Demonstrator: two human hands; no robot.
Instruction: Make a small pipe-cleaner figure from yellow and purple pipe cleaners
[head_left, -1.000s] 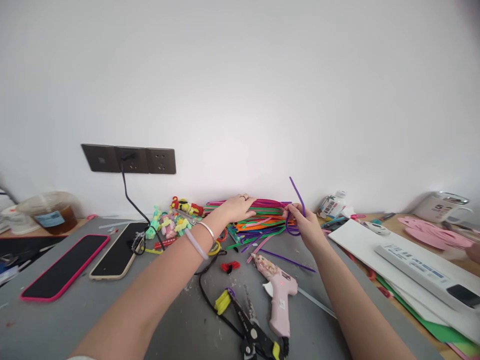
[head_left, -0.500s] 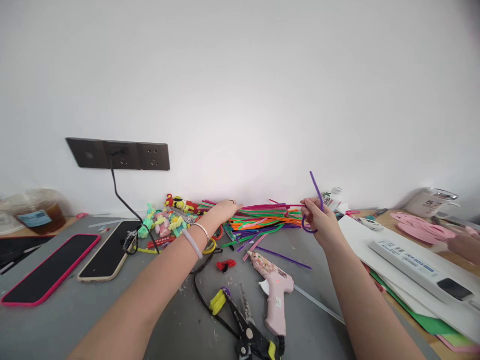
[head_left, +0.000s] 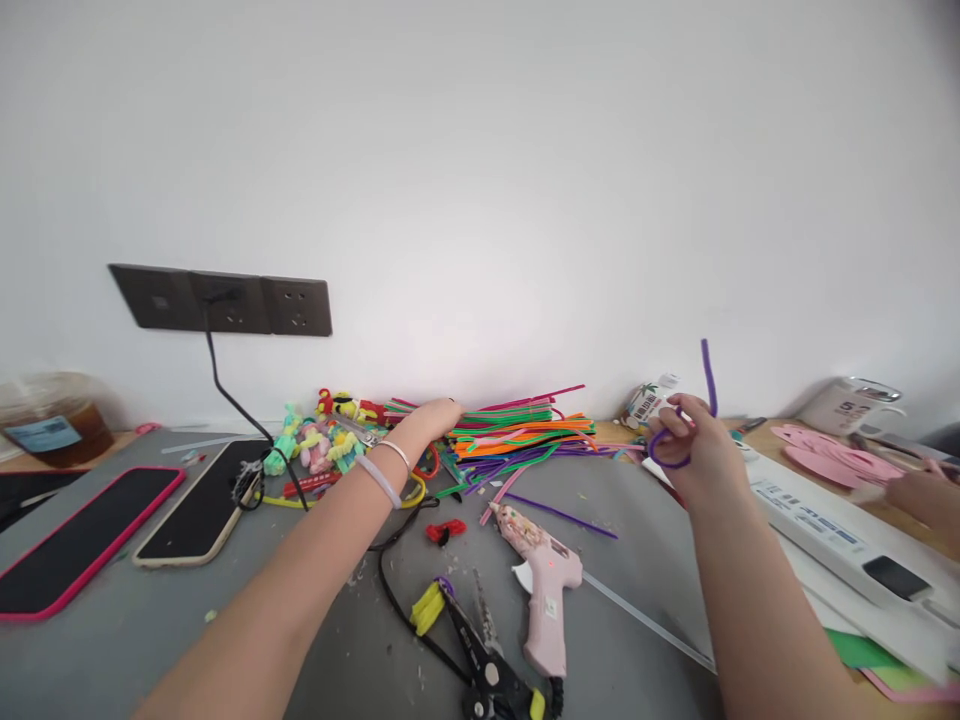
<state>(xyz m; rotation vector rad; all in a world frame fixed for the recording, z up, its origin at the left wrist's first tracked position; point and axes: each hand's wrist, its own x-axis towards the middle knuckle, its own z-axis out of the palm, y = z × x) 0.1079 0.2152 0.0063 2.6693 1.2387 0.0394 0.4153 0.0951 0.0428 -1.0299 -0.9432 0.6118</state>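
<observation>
Where white wall (head_left: 480, 220) backs grey tabletop (head_left: 646, 540), right fingers (head_left: 678, 421) pinch purple stem (head_left: 709, 372); left fingers' (head_left: 450, 408) hold is unclear.

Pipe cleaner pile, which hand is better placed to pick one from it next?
Probably your left hand: it's at the pipe cleaner pile, while your right hand is away from it, holding a curled purple pipe cleaner.

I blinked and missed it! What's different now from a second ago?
The right hand moved right, away from the pile of fuzzy sticks, still holding the bent purple stick. The magenta stick that reached it no longer does. The left hand stayed at the pile; the glue gun stayed put.
</observation>
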